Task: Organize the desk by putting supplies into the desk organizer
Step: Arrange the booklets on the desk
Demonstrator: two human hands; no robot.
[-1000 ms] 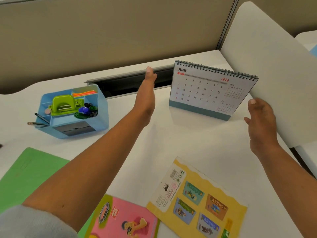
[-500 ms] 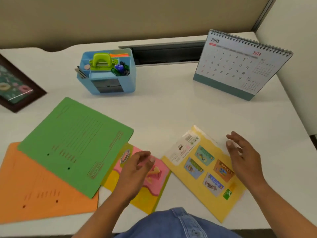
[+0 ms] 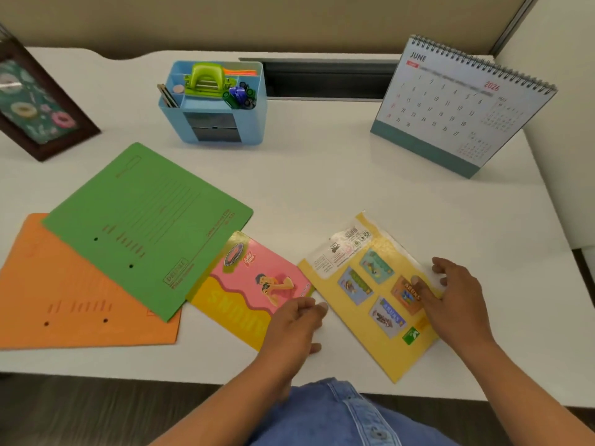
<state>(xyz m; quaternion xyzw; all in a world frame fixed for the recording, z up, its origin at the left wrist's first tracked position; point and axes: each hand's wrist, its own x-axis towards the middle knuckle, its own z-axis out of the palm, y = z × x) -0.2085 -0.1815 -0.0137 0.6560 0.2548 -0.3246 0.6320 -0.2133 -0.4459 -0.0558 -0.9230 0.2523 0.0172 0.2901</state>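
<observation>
Fingers [image 3: 422, 291] of the right hand [image 3: 457, 304] lie spread and nearly straight on the right half of the yellow sticker packet [image 3: 360, 310], pressing it flat and gripping nothing, while the left hand [image 3: 296, 326] rests loosely bent with its tips at the gap between that packet and the pink packet [image 3: 254, 284], and pinches nothing that I can see. Both packets lie at the near edge of the desk [image 3: 322, 181], well apart from the blue desk organizer [image 3: 212, 123] at the back. The yellow packet looks thin, light, glossy and floppy. Lying flat, it gives little to grab, so I would pull it to the desk edge or lift a corner, then pinch along a long side to stop it sagging. Half a second ago both hands hovered above the packets. Now the right has come down onto the yellow one and the left has moved right, off the pink one
</observation>
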